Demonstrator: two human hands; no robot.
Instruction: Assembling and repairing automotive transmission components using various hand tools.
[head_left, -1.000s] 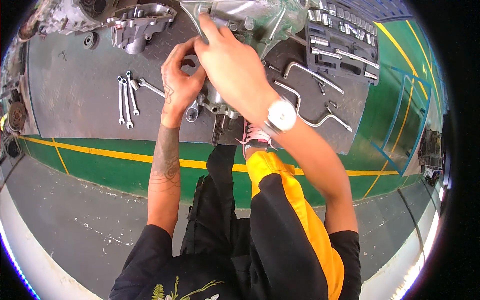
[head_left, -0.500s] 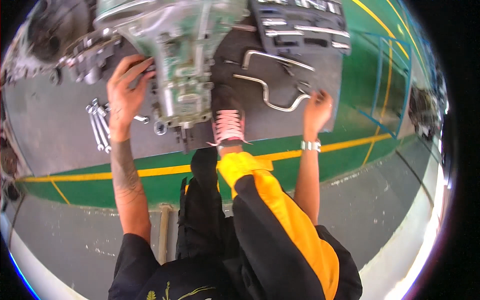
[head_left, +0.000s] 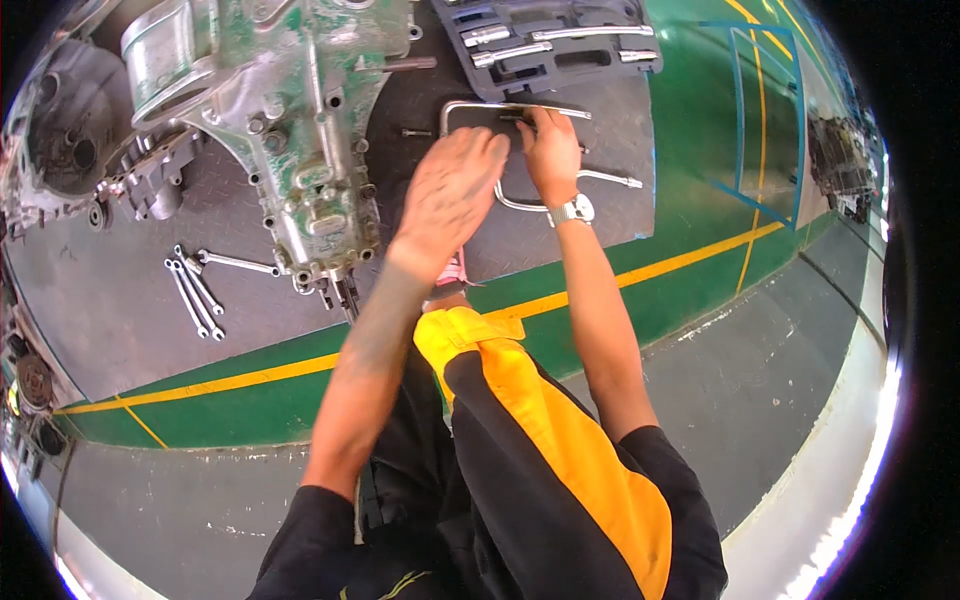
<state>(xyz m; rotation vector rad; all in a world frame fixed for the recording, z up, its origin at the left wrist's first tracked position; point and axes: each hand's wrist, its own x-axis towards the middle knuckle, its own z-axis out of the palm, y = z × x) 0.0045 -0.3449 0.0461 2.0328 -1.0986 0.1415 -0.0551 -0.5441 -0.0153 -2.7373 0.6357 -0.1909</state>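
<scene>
My left hand (head_left: 452, 195) reaches over the plate toward the right, its fingers bent and pressed together; whatever they hold is hidden. Close beside it, my right hand (head_left: 551, 158) has its fingertips pinched at a small dark bolt (head_left: 511, 118). Under and around both hands lie an L-shaped steel bar (head_left: 475, 104) and a cranked speed handle (head_left: 607, 178). Another bolt (head_left: 415, 132) rests left of the L-shaped bar. The large green-and-grey metal gearbox housing (head_left: 310, 150) stands to the left, apart from both hands.
An open socket tool case (head_left: 590, 75) sits at the far side. Several combination wrenches (head_left: 190, 290) lie left of the housing. More castings (head_left: 75, 130) stand at far left. My shoe, mostly hidden, rests on the dark plate; a blue frame (head_left: 742, 120) stands at right.
My left hand has left the housing's left side and crossed over to the right. My right hand has moved up and left from the speed handle's end. The view has shifted.
</scene>
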